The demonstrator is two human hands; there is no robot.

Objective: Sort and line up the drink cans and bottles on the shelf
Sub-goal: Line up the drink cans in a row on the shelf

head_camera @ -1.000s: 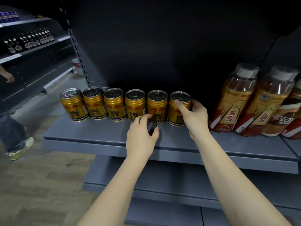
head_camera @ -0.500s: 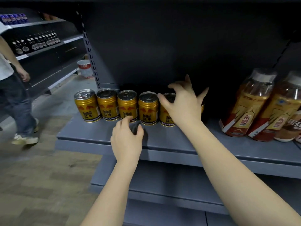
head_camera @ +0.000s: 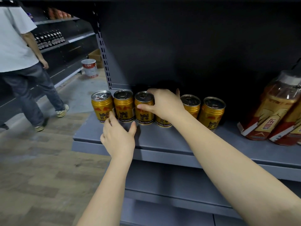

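Note:
Six gold Red Bull cans stand in a row on the grey shelf (head_camera: 179,141). From the left they are the first can (head_camera: 101,107), second can (head_camera: 124,106) and third can (head_camera: 144,111), then the fourth can (head_camera: 163,123), fifth can (head_camera: 190,104) and sixth can (head_camera: 212,112). My right hand (head_camera: 164,103) is clasped over the top of the fourth can, its thumb pressing the third can's front. My left hand (head_camera: 118,137) rests at the shelf front with fingers apart, its index fingertip touching between the first two cans. Orange-labelled bottles (head_camera: 268,115) lean at the right.
A person in a white shirt and jeans (head_camera: 21,66) walks on the wooden floor at the left. A white bucket (head_camera: 89,68) and a cardboard box (head_camera: 95,55) stand beyond the shelf post. A far shelf holds dark bottles (head_camera: 50,40). A lower shelf (head_camera: 162,181) juts out below.
My right hand left the last can, lifted with spread fingers, and came down on the fourth can. My left hand slid left toward the first two cans. The person walked nearer.

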